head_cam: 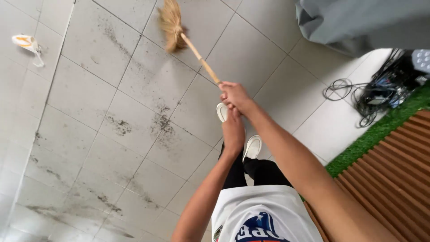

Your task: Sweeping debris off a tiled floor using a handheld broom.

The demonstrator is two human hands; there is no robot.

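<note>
While both hands grip a broom, the person looks straight down over a pale tiled floor. The broom is the landmark: its wooden handle slants up and away from the body, ending in a straw-coloured bristle head that touches the floor near the top of the view. The right hand is closed around the near end of the handle. The left hand sits just below it, curled shut as well and touching the right; the handle is hidden there, so what it clasps cannot be seen. Beneath the hands are two white shoes, black trouser legs and a white shirt. Dark streaks of dirt lie on the tiles to the left of the handle. Well left of the bristles lies a small white and orange object. To the right of the broom are grey fabric, a tangle of black cables, a strip of green artificial grass and brown wooden slats.
</note>
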